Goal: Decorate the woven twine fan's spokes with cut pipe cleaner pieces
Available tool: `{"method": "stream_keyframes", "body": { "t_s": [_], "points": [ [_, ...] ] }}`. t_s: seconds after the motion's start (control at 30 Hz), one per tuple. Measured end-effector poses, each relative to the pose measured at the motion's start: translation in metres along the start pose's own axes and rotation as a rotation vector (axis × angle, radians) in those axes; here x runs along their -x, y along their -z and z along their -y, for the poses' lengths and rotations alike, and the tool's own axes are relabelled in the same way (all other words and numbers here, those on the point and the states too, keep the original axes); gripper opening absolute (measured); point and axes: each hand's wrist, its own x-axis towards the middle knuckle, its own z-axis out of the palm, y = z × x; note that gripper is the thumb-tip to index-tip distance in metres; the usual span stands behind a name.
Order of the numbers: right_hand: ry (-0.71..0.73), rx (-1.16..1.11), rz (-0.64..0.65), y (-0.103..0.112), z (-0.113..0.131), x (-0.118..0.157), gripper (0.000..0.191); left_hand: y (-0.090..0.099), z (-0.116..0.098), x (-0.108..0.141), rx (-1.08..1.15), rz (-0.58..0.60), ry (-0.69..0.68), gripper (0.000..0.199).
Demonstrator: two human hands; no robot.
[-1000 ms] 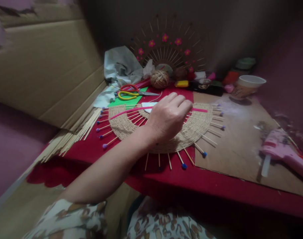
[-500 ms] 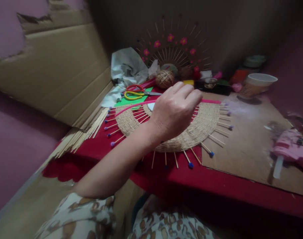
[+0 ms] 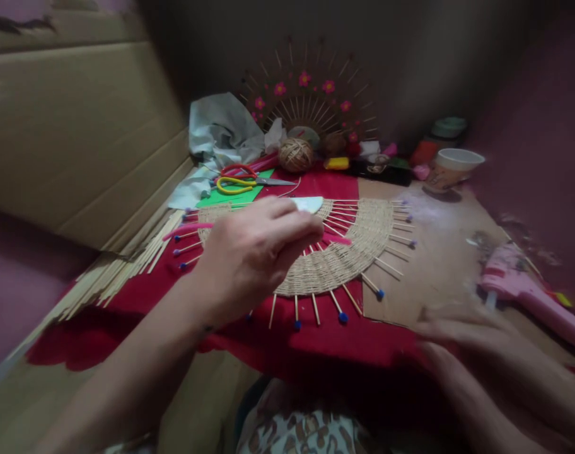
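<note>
My left hand (image 3: 263, 243) is closed around a pink pipe cleaner (image 3: 337, 239), whose ends stick out on both sides of the fist. Below it lies a half-round woven twine fan (image 3: 332, 272) with thin sticks radiating out, several tipped with blue or purple pompoms. A pale half-round piece (image 3: 309, 204) sits at the middle of its straight edge, partly behind the hand. At the lower right, my right hand (image 3: 476, 337) is blurred, its fingers stretched out and thumb apart, with nothing visible in it. It hovers near the table's front edge, close to a pink glue gun (image 3: 509, 277).
Scissors (image 3: 238, 181) with red and yellow handles lie on green paper (image 3: 207, 200). Behind are a twine ball (image 3: 296, 155) and a flowered fan (image 3: 304, 79). A paper cup (image 3: 453, 170) stands right, on cardboard (image 3: 429, 252). Loose sticks (image 3: 121, 271) lie left.
My left hand has moved left and nearer with the pink pipe cleaner, off the fan's straight edge. My right hand has come into view at the lower right. The view has shifted slightly right.
</note>
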Motion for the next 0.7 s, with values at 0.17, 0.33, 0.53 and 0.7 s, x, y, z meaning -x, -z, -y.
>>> {"method": "stream_keyframes", "body": {
  "t_s": [0.17,0.33,0.53,0.7],
  "points": [
    [-0.023,0.054,0.147,-0.020,0.010,-0.057,0.011,-0.016,-0.008,0.024,0.034,0.224,-0.030,0.018],
    [0.019,0.240,0.201,-0.033,-0.001,-0.045,0.008,-0.031,-0.027,0.029,0.123,0.336,-0.024,0.025],
    [0.076,0.425,0.156,-0.048,-0.001,-0.042,0.014,-0.052,-0.036,0.027,0.027,0.397,0.013,0.028],
    [0.099,0.520,0.110,-0.056,-0.002,-0.042,0.017,-0.059,-0.035,0.028,0.011,0.446,0.047,0.020]
  ]
}}
